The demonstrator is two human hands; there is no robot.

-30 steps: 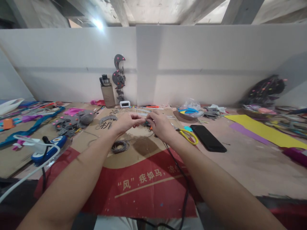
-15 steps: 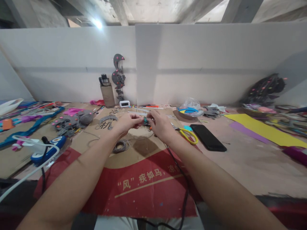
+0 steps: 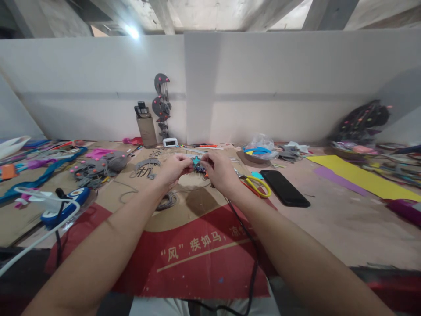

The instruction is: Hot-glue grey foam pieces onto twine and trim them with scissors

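Observation:
Both my hands meet above the cardboard sheet (image 3: 184, 228) in the middle of the table. My left hand (image 3: 174, 169) and my right hand (image 3: 219, 169) are closed in a pinch on a small teal star-shaped piece (image 3: 196, 161) held between the fingertips. Just below it lies a small dark cluster of bits (image 3: 200, 169) with an orange fleck. A coil of grey cord (image 3: 166, 200) rests under my left wrist. Yellow-handled scissors (image 3: 259, 186) lie right of my right hand.
A black phone (image 3: 284, 188) lies beside the scissors. A blue glue gun (image 3: 61, 210) and white cable are at the left. Grey felt shapes (image 3: 95, 169), a water bottle (image 3: 146, 127), a small clock (image 3: 170, 142), a bowl (image 3: 261, 153) and yellow sheets (image 3: 362, 177) crowd the table.
My hands have risen a little off the cardboard, and the small teal star piece has come up into view between the fingertips.

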